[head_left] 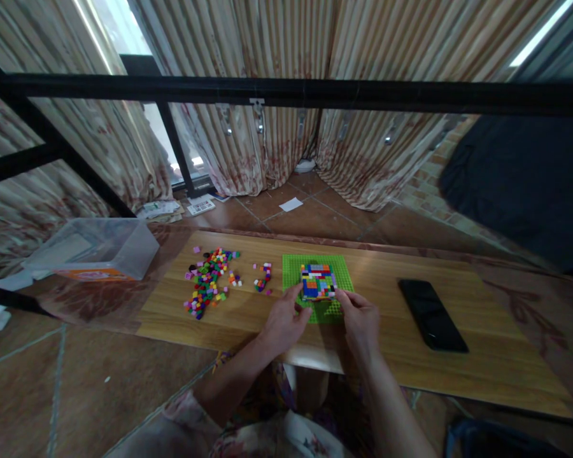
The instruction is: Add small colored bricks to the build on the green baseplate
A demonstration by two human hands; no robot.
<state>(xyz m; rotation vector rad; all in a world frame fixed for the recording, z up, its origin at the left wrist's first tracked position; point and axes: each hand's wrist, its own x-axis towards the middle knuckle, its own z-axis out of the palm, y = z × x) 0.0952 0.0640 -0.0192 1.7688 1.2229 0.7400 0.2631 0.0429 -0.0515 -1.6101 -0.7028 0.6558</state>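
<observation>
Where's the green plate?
In the head view, the green plate lies on the table, just right of centre, between the loose bricks and the phone.

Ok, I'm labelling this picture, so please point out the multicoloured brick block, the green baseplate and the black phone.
Multicoloured brick block [318, 282]: head view, middle of its patterned face.
Green baseplate [291, 270]: head view, bare strip left of the block.
Black phone [432, 316]: head view, middle of its dark face.

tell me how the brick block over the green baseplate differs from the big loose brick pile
The brick block is compact and squared; the loose brick pile spreads irregularly. The block has the left hand and right hand at it; the pile has neither. Both are multicoloured.
</observation>
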